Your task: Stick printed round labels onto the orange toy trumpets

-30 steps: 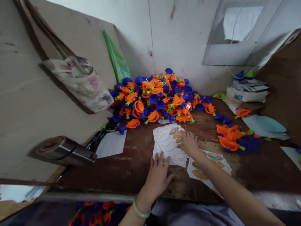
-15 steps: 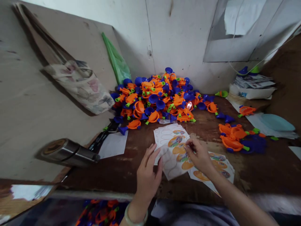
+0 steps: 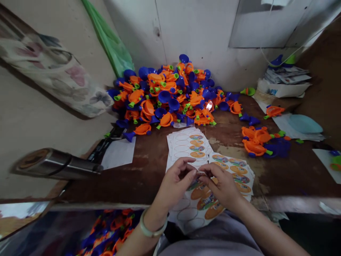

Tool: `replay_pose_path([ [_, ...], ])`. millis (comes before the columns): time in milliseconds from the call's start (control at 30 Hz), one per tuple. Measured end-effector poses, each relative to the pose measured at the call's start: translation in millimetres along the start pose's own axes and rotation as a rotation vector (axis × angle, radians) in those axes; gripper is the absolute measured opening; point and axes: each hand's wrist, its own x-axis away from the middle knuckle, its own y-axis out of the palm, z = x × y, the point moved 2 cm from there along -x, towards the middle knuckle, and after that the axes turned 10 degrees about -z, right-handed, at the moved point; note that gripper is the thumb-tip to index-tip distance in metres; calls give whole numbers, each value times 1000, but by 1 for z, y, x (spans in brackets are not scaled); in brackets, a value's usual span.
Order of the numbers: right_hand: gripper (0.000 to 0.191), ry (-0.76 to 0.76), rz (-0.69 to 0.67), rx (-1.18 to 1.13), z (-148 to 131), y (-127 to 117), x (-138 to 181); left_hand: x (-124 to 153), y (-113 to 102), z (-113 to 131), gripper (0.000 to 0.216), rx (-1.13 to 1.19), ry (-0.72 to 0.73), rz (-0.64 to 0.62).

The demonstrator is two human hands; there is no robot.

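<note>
So the left hand (image 3: 174, 183) and right hand (image 3: 225, 185) are both half curled, thumbs and fingertips pinching a sticker sheet (image 3: 197, 209) by its top, sheet at their 6 o'clock. Worn brown table (image 3: 149, 181), toy pile (image 3: 165, 97) at 11, steel flask (image 3: 58, 163) at 9. Printed ovals run roughly 8-to-2; can't tell the sheet's long axis.

Left hand (image 3: 174, 183) 1, right hand (image 3: 223, 185) 1, bangle (image 3: 150, 232) 1. Sheet (image 3: 188, 215) 1, over counter's (image 3: 149, 185) front edge. Sticker stacks (image 3: 183, 143) 2, mid-counter. Toy heap (image 3: 163, 96) 1, back edge, toys too piled to count. Left end: flask (image 3: 57, 164) 1, paper (image 3: 118, 154) 1. Toward right edge: lone orange toy (image 3: 274, 111) 1, dish (image 3: 306, 123) 1. Back right corner: pile of papers (image 3: 285, 88) 1, cones (image 3: 276, 61) on it 2, one blue, one green.
</note>
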Motion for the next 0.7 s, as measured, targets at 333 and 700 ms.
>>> replay_pose_path([
  [333,16,-53,40,24,-2,-2,7,-2,8,7,33,9,-77,-25],
  [700,34,121,50,-55,-3,6,20,-4,13,12,33,166,-165,-47],
])
